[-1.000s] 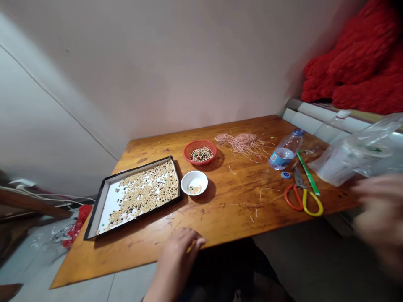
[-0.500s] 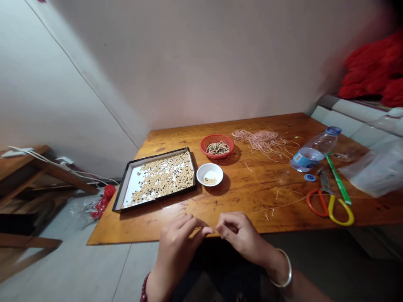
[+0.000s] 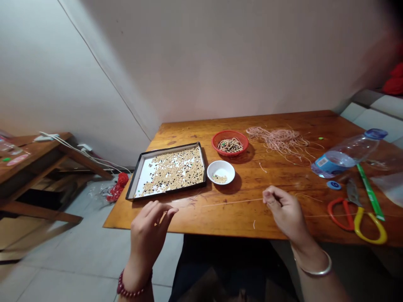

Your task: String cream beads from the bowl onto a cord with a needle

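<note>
Thumb and forefinger of the left hand (image 3: 147, 226) press together, seemingly on thread (image 3: 233, 202), too faint there to be sure; its long axis runs crosswise between the hands, above the bench (image 3: 220, 222), to the right hand (image 3: 286, 212), which pinches it clearly; scissors (image 3: 353, 193) lie rightward of both

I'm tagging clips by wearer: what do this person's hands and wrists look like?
The left hand is ungloved, with a dark red beaded bracelet; the right hand, also ungloved, has a smooth silvery bangle. No sleeves show.
</note>
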`<state>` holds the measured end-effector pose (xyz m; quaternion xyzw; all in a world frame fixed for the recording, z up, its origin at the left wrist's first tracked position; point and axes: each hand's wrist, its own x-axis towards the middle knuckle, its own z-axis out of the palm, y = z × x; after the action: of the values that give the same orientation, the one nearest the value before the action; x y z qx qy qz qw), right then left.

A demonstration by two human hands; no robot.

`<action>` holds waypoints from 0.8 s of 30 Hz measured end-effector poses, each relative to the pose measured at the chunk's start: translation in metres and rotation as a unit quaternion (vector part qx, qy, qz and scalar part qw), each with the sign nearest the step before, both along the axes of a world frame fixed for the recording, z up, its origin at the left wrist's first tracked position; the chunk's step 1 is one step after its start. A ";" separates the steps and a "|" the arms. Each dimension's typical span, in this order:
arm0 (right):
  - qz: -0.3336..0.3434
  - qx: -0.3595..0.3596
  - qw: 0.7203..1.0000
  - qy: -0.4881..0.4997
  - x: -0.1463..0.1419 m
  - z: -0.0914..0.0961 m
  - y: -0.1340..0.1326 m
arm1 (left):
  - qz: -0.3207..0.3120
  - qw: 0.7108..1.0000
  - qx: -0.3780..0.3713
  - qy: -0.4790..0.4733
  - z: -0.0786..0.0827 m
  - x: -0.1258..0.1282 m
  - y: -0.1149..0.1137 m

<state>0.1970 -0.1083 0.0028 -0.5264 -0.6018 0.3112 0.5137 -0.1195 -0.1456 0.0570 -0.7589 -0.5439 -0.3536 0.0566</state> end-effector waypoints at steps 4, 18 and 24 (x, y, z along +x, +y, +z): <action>-0.046 -0.009 0.998 -0.038 0.015 -0.008 0.012 | 0.015 1.000 -0.001 -0.003 -0.001 -0.008 0.000; 0.288 -0.075 0.954 -0.027 -0.074 0.021 -0.032 | -0.127 0.985 -0.109 0.032 -0.017 0.079 -0.004; 0.286 -0.120 0.944 0.118 -0.082 -0.003 -0.034 | -0.063 0.987 -0.140 0.048 -0.011 0.065 0.002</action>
<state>0.1151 -0.1418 0.0000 -0.3495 -0.6203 0.5744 0.4039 -0.0547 -0.1434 0.0455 -0.8080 -0.5359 -0.2403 -0.0469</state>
